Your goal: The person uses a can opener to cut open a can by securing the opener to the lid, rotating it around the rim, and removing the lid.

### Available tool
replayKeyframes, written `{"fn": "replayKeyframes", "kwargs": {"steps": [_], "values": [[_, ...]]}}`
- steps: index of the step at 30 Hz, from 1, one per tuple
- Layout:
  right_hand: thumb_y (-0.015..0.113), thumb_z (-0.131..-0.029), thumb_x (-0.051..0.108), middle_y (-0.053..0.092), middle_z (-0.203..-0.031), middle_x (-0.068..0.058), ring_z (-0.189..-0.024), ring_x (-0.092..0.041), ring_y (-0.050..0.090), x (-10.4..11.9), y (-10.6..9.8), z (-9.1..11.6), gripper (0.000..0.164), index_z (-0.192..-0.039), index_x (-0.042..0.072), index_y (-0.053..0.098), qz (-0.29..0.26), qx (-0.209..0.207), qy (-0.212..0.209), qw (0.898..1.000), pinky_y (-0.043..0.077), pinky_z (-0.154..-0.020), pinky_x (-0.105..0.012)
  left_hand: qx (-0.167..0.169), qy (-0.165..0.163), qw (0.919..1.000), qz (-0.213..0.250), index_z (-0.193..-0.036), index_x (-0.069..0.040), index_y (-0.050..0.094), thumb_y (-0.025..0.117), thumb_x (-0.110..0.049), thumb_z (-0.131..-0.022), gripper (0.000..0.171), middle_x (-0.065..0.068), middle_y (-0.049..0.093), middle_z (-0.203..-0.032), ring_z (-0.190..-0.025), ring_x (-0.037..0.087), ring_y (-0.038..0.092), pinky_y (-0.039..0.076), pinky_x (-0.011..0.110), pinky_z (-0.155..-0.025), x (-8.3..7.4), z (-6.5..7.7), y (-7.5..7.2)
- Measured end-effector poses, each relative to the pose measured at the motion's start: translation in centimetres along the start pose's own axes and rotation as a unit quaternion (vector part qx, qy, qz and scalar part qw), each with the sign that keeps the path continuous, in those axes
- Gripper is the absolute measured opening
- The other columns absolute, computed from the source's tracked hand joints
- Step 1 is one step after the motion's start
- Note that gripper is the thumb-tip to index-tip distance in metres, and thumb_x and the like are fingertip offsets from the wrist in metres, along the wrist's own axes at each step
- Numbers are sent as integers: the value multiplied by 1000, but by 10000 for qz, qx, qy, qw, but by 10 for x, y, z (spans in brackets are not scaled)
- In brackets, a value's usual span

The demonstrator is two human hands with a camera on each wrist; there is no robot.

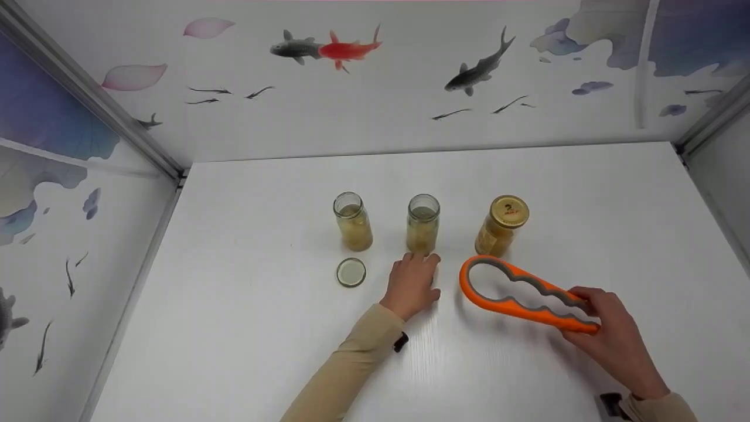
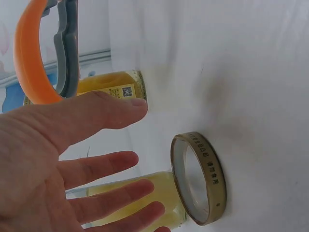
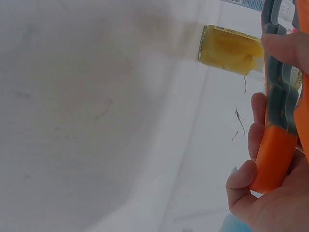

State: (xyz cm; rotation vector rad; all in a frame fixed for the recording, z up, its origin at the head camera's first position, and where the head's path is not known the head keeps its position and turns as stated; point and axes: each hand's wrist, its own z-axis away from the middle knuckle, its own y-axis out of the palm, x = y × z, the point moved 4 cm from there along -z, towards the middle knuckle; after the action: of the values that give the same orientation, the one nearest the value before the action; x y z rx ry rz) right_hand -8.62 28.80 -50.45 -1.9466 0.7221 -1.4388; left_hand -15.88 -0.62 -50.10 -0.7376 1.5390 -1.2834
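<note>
My right hand (image 1: 615, 334) grips the handle ends of an orange jar opener (image 1: 486, 302) with grey scalloped inner edges, held above the table. My left hand (image 1: 410, 286) reaches in front of the middle open glass jar (image 1: 423, 225), fingers extended and apart. In the left wrist view a gold-rimmed lid (image 2: 212, 179) lies inner side up before that jar; the hand mostly hides it in the head view. To the right stands a jar with a gold lid (image 1: 508, 212) on. At left is another open jar (image 1: 354, 225), with its lid (image 1: 351, 272) in front.
The jars stand in a row on a white table (image 1: 263, 328). Behind it rises a white wall panel (image 1: 398, 117) printed with fish, and a similar side panel (image 1: 117, 234) stands at left.
</note>
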Motion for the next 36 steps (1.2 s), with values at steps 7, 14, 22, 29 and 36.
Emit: {"fn": "replayKeyframes", "kwargs": {"steps": [7, 14, 22, 29, 36], "values": [[82, -65, -8, 58, -101, -9, -85, -18, 46, -5, -6, 3, 60, -118, 0, 56, 110, -149, 274, 9995, 35, -72, -18, 196, -171, 9988, 403, -122, -7, 61, 79, -20, -79, 48, 9, 62, -116, -101, 27, 57, 49, 40, -81, -1, -7, 2], [83, -66, -5, 58, -101, -13, -85, -14, 42, -16, -12, 6, 59, -118, -2, 56, 253, -89, 573, 9980, 36, -69, -15, 179, -326, 9925, 1166, -126, -5, 57, 79, -17, -80, 52, 11, 61, -119, -104, 27, 60, 50, 37, -84, -2, -10, 5], [82, -71, 1, 56, -105, -14, -86, -9, 43, -29, -20, 15, 57, -121, -3, 54, 240, -59, 1010, 9946, 36, -69, -15, 89, -450, 9843, 1703, -129, -4, 55, 80, -18, -80, 57, 11, 62, -121, -108, 27, 59, 48, 37, -89, -3, -13, 11], [78, -74, 1, 53, -109, -19, -95, -27, 46, -37, -22, 18, 57, -123, -7, 50, 289, 83, 1478, 9886, 36, -72, -35, -48, -399, 9824, 1826, -128, -5, 55, 80, -21, -79, 58, 10, 63, -119, -108, 24, 60, 49, 34, -87, -5, -21, 13], [78, -76, 2, 52, -109, -24, -94, -34, 44, -39, -23, 19, 59, -125, -10, 47, 384, 67, 1805, 9828, 37, -71, -41, 97, -474, 9760, 2125, -130, -5, 54, 80, -19, -80, 58, 9, 61, -122, -113, 19, 56, 43, 29, -96, -12, -34, 16]]}}
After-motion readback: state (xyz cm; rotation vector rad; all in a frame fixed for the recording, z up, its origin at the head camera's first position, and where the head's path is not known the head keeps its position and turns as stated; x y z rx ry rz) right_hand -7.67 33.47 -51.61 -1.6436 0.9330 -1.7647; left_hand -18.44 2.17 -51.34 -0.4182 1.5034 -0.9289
